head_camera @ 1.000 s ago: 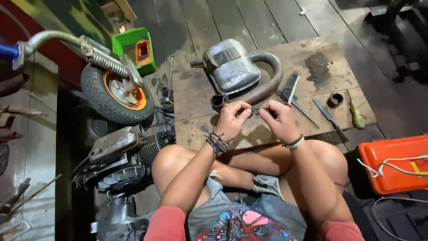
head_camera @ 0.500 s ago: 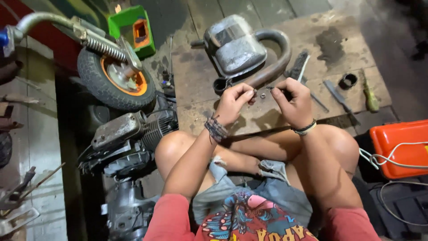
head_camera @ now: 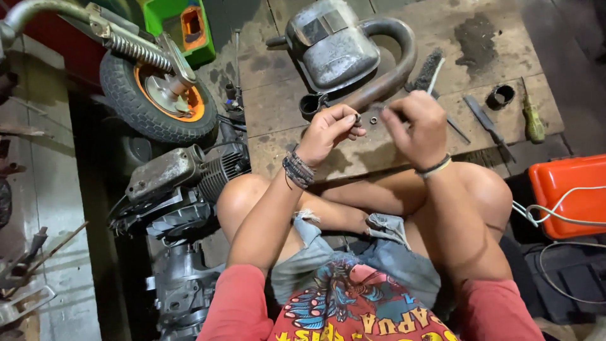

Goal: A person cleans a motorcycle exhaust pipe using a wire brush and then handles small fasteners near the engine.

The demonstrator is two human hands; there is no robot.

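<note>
Pinching what seems a small nut (head_camera: 373, 119) between left hand (head_camera: 329, 131) and right hand (head_camera: 418, 129).

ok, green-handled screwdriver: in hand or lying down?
Lying down. The screwdriver rests flat on the wooden board, apart from the right hand.

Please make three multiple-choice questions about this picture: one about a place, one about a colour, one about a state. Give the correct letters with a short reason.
1. Where does the screwdriver with the green handle lie?
A. on the wooden board, to the right of the hands
B. inside the orange box
C. under the wheel

2. What colour is the wheel's rim?
A. blue
B. orange
C. white

3. What is the left hand doing?
A. lying flat on the knee
B. gripping the wire brush
C. pinching a small metal part

Key: 1 A, it rests on the wooden board near its right edge. 2 B, orange shows inside the black tyre. 3 C, its fingertips close on a small metal part, opposite the right hand.
</note>
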